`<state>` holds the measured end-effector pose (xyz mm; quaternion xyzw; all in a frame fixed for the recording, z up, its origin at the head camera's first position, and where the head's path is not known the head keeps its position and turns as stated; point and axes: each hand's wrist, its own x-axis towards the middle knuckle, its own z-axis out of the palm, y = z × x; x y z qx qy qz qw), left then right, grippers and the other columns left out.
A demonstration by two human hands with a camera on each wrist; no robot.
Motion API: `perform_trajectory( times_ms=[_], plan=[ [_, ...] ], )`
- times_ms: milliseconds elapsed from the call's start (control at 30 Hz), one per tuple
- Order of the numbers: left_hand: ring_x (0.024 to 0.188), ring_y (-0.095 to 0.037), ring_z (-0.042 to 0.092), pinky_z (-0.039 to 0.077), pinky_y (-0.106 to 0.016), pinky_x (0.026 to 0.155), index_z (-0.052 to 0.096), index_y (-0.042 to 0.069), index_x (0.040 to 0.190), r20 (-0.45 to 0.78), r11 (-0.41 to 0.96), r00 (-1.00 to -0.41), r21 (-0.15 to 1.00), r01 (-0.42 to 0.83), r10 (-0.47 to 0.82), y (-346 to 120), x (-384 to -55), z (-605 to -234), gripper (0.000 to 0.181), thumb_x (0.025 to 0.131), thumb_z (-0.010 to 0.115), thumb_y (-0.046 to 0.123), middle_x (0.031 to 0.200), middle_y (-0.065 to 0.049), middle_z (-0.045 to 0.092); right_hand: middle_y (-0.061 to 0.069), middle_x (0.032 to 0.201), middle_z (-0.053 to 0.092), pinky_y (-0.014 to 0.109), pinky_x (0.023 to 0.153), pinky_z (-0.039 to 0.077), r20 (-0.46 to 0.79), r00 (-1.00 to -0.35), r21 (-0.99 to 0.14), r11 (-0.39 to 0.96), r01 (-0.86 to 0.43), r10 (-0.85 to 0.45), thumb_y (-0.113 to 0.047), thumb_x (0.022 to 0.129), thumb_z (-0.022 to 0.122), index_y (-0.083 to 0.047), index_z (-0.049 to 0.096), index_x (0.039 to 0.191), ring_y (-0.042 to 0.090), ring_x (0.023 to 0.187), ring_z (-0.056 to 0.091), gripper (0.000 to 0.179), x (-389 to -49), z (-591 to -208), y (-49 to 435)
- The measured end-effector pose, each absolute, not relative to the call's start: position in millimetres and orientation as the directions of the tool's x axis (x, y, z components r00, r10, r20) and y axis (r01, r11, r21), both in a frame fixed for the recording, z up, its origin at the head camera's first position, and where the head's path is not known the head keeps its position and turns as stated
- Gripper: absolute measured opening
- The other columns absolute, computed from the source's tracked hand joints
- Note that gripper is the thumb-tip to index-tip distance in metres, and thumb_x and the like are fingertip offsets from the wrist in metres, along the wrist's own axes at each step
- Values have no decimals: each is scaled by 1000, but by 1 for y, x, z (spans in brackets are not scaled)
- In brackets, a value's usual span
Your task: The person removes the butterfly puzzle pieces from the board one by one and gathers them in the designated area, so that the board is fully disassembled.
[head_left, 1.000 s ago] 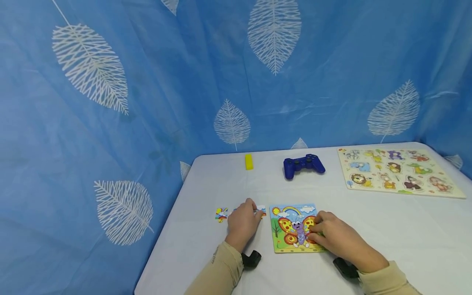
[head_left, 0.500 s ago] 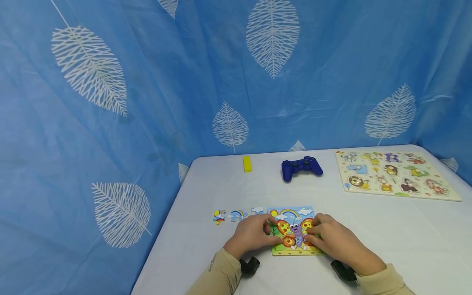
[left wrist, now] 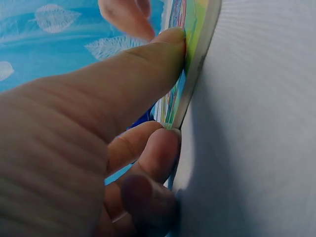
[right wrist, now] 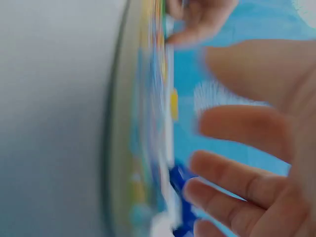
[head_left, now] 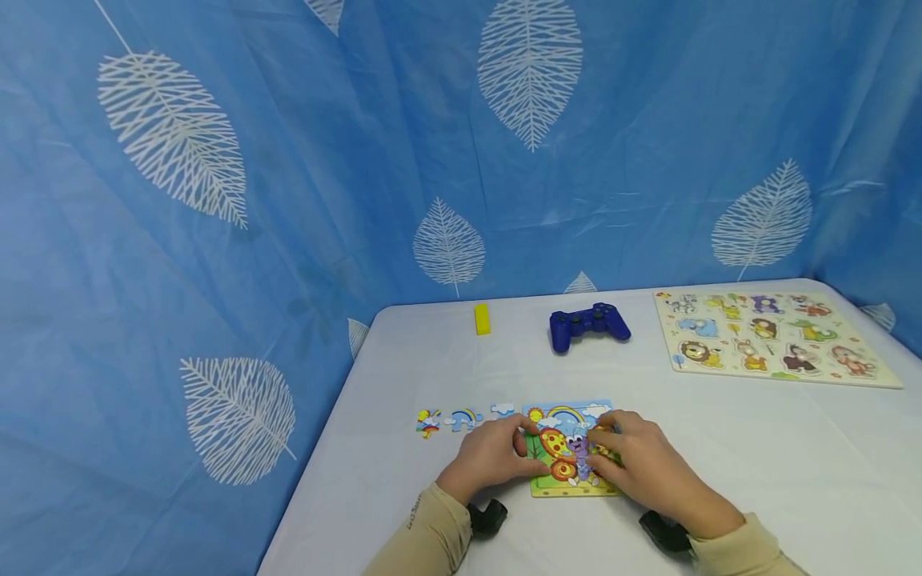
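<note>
A square butterfly jigsaw puzzle (head_left: 565, 492) lies on the white table. My left hand (head_left: 490, 454) holds its left side; in the left wrist view the thumb (left wrist: 170, 47) presses on the picture while the other fingers curl at the board's edge. Over the right part of the puzzle is my right hand (head_left: 641, 462), covering some of the butterfly's right wing. In the right wrist view its fingers (right wrist: 227, 170) are spread, apart from the board, with nothing held. Left of the puzzle lie three loose puzzle pieces: a sun one (head_left: 428, 421), a rainbow one (head_left: 463, 419) and a cloud one (head_left: 502, 409).
At the back of the table (head_left: 403, 352) lie a yellow block (head_left: 483, 319) and a blue game controller (head_left: 589, 326). A large animal peg puzzle (head_left: 771, 336) is at the back right. A blue leaf-patterned curtain (head_left: 360, 160) hangs behind and to the left.
My left hand has left the loose pieces and come right to the puzzle's left side. My right hand has shifted slightly left over the board.
</note>
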<state>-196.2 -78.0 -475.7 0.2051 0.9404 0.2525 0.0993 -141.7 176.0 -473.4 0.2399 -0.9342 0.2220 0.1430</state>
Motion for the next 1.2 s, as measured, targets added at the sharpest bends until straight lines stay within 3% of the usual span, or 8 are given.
perform_trajectory(
  times_ms=[133,200,567,933,1200],
  plan=[
    [60,-3,50,39,-23,55,68,26,122,-74,784,-893,515,347,444,-78,-196,-476,56,77,88,53,72,18,57,17,143,60,60,95,51,339,-884,-629,621,-467,-322,-32,99,70,-5,67,135,40,127,60,45,-139,-479,160],
    [59,-3,51,39,-23,55,68,26,122,-71,781,-891,516,351,448,-79,-196,-476,55,78,87,53,71,18,57,18,148,55,64,99,48,319,-896,-676,588,-444,-310,-33,101,67,-4,63,140,44,134,54,49,-137,-482,155],
    [59,-4,49,38,-23,55,68,28,116,-67,790,-900,509,341,432,-77,-197,-477,38,86,82,47,72,17,56,21,152,51,60,104,46,277,-836,-403,733,-548,-473,-46,97,69,-4,65,138,45,142,46,59,-145,-493,165],
    [59,-3,49,38,-23,56,69,26,113,-35,800,-915,501,332,402,-74,-195,-478,30,90,80,42,72,18,55,23,151,52,61,106,44,206,-818,-371,731,-573,-536,-45,101,62,-1,63,139,46,140,47,58,-144,-484,169],
    [57,-3,48,38,-23,54,70,25,115,-34,814,-916,472,339,401,-73,-195,-478,39,85,83,46,69,18,55,23,152,51,61,106,44,191,-818,-378,728,-572,-543,-42,102,62,0,61,141,47,141,46,57,-144,-484,171]
  ],
)
